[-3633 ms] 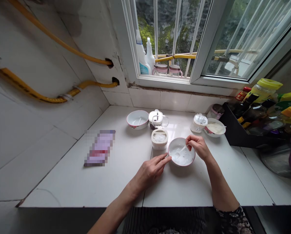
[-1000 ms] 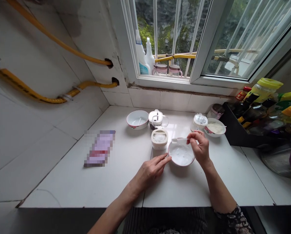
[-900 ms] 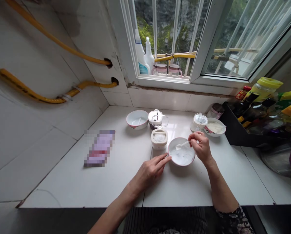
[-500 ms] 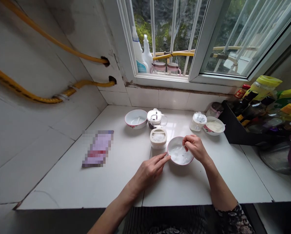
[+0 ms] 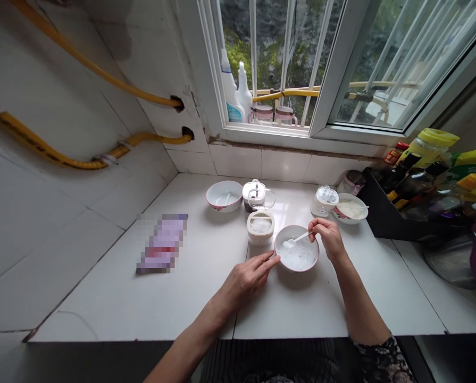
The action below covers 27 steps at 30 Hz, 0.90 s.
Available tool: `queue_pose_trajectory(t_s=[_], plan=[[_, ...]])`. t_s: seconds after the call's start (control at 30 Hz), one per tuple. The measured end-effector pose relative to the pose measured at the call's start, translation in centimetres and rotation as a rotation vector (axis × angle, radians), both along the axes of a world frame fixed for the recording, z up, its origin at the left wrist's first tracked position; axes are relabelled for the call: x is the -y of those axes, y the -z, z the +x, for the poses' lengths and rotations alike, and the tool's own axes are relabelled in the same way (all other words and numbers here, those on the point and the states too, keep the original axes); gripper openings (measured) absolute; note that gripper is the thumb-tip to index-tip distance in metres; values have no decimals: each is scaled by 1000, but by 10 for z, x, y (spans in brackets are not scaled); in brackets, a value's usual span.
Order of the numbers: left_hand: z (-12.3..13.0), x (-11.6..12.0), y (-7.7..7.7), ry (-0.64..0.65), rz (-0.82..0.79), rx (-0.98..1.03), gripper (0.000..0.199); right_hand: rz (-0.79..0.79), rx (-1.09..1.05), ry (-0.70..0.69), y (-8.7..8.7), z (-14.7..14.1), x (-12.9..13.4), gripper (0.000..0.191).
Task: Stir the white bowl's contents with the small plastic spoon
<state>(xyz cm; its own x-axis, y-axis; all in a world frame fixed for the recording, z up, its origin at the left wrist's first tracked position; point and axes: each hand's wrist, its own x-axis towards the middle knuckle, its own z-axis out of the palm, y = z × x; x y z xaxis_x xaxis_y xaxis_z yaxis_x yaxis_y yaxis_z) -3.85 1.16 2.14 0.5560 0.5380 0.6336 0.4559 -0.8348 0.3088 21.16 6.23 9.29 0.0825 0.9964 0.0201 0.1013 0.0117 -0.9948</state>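
Note:
A small white spoon (image 5: 300, 238) is pinched by its handle in my right hand (image 5: 328, 239). Some white grains sit in its tip, held over a white bowl with a pink rim (image 5: 297, 266). White granular stuff covers the bottom of that bowl. My left hand (image 5: 250, 276) rests on the counter with fingers stretched out, the fingertips touching the bowl's left side. Just behind the left fingers stands an open seasoning jar (image 5: 260, 229) with white grains inside. Behind it is another jar (image 5: 255, 194) with its clear lid raised.
A bowl with a white spoon (image 5: 224, 196) stands at the back left. At the back right are a lidded jar (image 5: 324, 201) and a bowl of pale contents (image 5: 350, 208). A black box of bottles (image 5: 393, 213) flanks them. A blurred purple packet (image 5: 164, 243) lies left.
My right hand has lifted the spoon out of the white grains and shifted slightly right, so the spoon now shows clearly. My left hand stays at the bowl; the view has shifted a little.

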Motion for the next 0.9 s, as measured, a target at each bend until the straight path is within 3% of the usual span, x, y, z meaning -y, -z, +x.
queue_pose_trajectory(t_s=[0.23,0.47,0.63,0.77,0.9], plan=[[0,0,0,4,-8,5,49,30,59,41,0,-1,1,13],[1,-1,1,2,6,8,48,26,-12,41,0,4,0,10],[1,-1,0,-7,24,20,44,67,-88,49,1,-11,0,11],[1,0,0,-8,11,16,46,251,10,46,-1,-35,6,14],[2,0,0,-12,11,6,46,594,425,-1,-1,-50,13,13]])
